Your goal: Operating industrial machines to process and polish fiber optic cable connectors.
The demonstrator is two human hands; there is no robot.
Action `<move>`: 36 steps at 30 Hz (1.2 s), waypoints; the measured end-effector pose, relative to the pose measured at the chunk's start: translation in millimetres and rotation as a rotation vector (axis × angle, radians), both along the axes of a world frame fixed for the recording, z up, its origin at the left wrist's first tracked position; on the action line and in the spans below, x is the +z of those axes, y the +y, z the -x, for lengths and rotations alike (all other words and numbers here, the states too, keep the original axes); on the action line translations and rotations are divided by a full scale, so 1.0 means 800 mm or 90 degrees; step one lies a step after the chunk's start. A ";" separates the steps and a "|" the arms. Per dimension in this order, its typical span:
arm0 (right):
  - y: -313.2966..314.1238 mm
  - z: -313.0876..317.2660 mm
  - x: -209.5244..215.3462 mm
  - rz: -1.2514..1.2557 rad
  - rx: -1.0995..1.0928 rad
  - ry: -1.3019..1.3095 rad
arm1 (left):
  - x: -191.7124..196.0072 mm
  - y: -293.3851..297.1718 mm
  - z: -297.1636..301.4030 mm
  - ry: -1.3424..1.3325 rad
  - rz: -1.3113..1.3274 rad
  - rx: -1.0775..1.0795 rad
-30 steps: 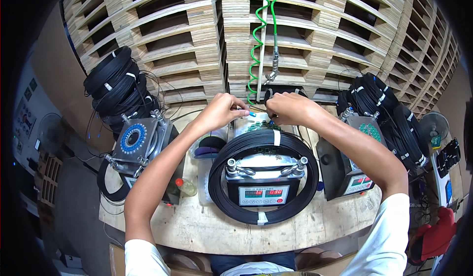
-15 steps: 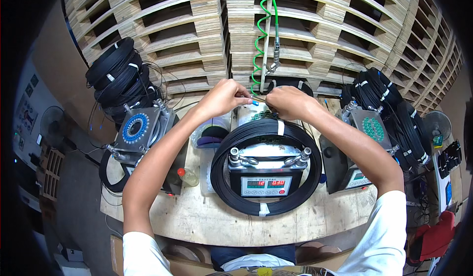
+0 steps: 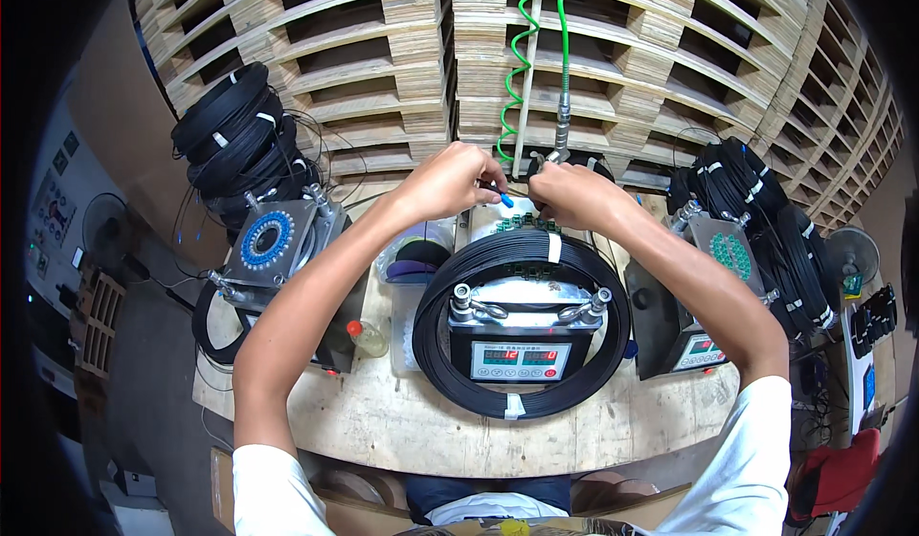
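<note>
My left hand (image 3: pixel 464 180) is closed, pinching a small blue connector (image 3: pixel 506 200) between thumb and fingertips. Close beside it, my right hand (image 3: pixel 579 194) is closed too, but its fingers are turned away, so what they hold is hidden. The lower end of a metal air gun (image 3: pixel 562 132) on a green hose meets the top of that hand. Below both hands is a polishing machine (image 3: pixel 522 321) with green holders (image 3: pixel 517 222) on top and a lit red display. A coil of black cable (image 3: pixel 428 349) rings its front.
To the left stands a machine with a blue ring (image 3: pixel 266 239); to the right, one with green holders (image 3: pixel 730 254). Black cable coils (image 3: pixel 225 134) are heaped behind the left one, more (image 3: pixel 732 177) beside the right. A red-capped bottle (image 3: pixel 366 338) is on the wooden table (image 3: pixel 421 440). Pallets (image 3: pixel 383 38) rise behind.
Both hands have shifted slightly to the right. The air gun has come right and down, closer to my right hand. Figures on the middle machine's display have changed.
</note>
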State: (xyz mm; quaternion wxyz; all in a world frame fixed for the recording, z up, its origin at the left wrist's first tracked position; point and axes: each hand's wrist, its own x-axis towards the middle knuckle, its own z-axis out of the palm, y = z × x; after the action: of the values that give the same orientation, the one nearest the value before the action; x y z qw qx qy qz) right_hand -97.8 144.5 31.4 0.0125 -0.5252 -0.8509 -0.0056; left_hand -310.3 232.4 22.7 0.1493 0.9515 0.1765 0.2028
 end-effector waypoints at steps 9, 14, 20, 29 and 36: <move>0.004 -0.007 -0.017 -0.018 0.012 -0.009 | 0.010 -0.016 -0.011 0.084 -0.068 0.012; -0.008 -0.014 -0.027 0.016 -0.066 0.121 | 0.013 -0.023 -0.032 0.142 -0.092 0.002; -0.017 -0.035 -0.049 -0.001 -0.040 0.351 | 0.024 -0.039 -0.058 0.224 -0.239 -0.002; -0.020 -0.030 -0.041 0.032 -0.078 0.384 | 0.025 -0.037 -0.046 0.246 -0.205 0.039; -0.021 -0.030 -0.043 0.004 -0.070 0.375 | 0.019 -0.039 -0.036 0.245 -0.178 0.065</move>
State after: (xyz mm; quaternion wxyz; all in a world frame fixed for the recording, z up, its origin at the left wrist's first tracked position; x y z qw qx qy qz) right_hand -73.6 127.5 -3.2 0.2567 -0.5497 -0.7808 0.1490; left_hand -281.6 201.0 38.2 -0.0305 0.9739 0.2200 0.0476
